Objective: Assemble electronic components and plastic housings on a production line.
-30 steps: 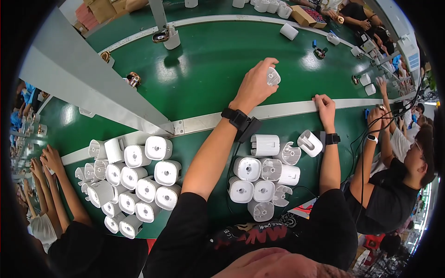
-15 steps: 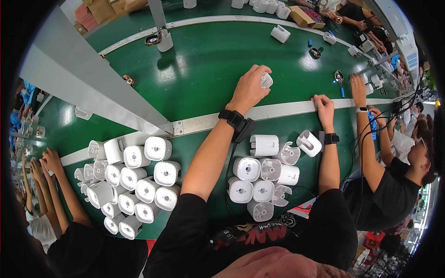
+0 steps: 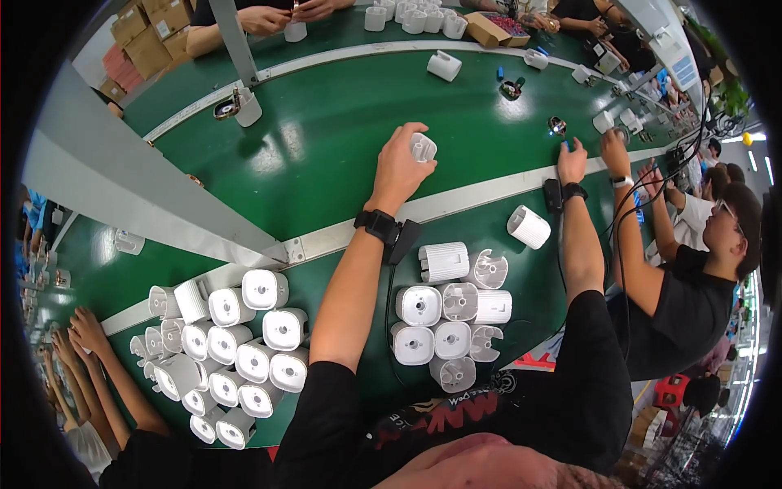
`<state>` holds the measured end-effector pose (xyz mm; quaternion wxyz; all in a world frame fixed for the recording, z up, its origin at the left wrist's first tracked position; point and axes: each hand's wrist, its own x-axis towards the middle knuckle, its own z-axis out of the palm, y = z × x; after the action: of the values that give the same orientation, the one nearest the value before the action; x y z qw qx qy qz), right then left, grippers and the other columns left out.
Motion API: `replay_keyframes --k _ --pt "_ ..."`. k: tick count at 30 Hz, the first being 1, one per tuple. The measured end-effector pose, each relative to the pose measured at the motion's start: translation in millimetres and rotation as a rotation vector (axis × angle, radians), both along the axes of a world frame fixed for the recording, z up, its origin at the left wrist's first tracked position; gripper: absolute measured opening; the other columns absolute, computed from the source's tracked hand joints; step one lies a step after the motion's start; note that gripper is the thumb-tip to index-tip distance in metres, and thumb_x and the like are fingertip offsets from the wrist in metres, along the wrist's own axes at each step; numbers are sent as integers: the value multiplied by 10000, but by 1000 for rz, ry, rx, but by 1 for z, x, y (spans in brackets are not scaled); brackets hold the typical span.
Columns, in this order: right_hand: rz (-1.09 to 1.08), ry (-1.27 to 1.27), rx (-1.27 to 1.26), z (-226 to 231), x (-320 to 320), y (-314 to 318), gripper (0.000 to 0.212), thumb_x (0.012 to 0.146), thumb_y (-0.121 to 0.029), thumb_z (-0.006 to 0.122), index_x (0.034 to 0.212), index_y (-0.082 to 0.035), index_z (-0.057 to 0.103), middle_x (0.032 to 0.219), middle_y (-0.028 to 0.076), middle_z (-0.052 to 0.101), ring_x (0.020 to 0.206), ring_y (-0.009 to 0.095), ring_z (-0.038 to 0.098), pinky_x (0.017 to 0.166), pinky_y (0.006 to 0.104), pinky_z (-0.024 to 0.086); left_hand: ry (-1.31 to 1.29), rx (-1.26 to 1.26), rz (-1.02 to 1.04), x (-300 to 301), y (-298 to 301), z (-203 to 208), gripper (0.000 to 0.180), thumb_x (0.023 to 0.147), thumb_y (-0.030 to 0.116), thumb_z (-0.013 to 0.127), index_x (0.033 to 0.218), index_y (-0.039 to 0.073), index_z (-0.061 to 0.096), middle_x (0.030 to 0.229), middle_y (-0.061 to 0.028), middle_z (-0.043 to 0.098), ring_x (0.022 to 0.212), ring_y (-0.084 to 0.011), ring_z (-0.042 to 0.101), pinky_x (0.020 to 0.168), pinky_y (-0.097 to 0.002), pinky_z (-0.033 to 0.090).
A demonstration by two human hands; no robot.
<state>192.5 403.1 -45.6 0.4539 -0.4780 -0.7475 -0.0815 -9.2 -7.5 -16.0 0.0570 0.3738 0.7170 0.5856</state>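
Observation:
My left hand (image 3: 397, 167) is closed around a white translucent plastic housing (image 3: 423, 147), held over the green worktop beyond the pale rail. The housing's open hollow side faces up. My right hand (image 3: 573, 165) reaches past the rail on the right. Its thumb and fingertips are parted around a small blue piece (image 3: 568, 146), and no firm grip on it shows. Just beyond lies a round shiny metallic part (image 3: 556, 125) with a small light. Nearest my right forearm on the near side is a ribbed white housing (image 3: 529, 226), lying on its side.
Between my arms stands a cluster of white housings (image 3: 419, 306); a larger cluster (image 3: 262, 290) stands to the left. A grey post (image 3: 163, 163) rises at left. Beyond are another housing (image 3: 444, 66) and a round part (image 3: 511, 89). Black cables (image 3: 631, 208) hang at right, beside a co-worker's hand (image 3: 615, 151).
My right hand has moved forward across the rail to the blue piece, its fingers parting. My left hand still holds its housing, turned a little. The whole view has shifted.

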Motion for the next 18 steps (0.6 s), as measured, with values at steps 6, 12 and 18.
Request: replay_keyframes --k 6,12,18 --pt "94 -275 -280 -4 -1 -2 343 856 -266 666 1115 -42 669 1100 223 660 1031 384 640 893 469 505 -45 35 3 -2 -6 -4 701 636 29 774 1280 91 506 1134 -140 626 1045 -344 619 905 -390 496" --pt "214 -450 -477 16 -10 -13 306 858 -268 673 1019 -10 697 918 182 694 853 298 679 733 393 538 -83 -72 -150 -16 -22 1 833 629 -9 741 1378 110 397 1188 -170 588 1100 -370 590 948 -401 477" --pt "1189 875 -2034 27 -41 -90 302 966 -180 575 1219 -17 582 846 25 602 605 72 446 523 190 371 -125 -224 -227 -32 -31 5 893 627 -38 741 1406 99 326 1247 -205 556 1173 -385 555 989 -417 456"
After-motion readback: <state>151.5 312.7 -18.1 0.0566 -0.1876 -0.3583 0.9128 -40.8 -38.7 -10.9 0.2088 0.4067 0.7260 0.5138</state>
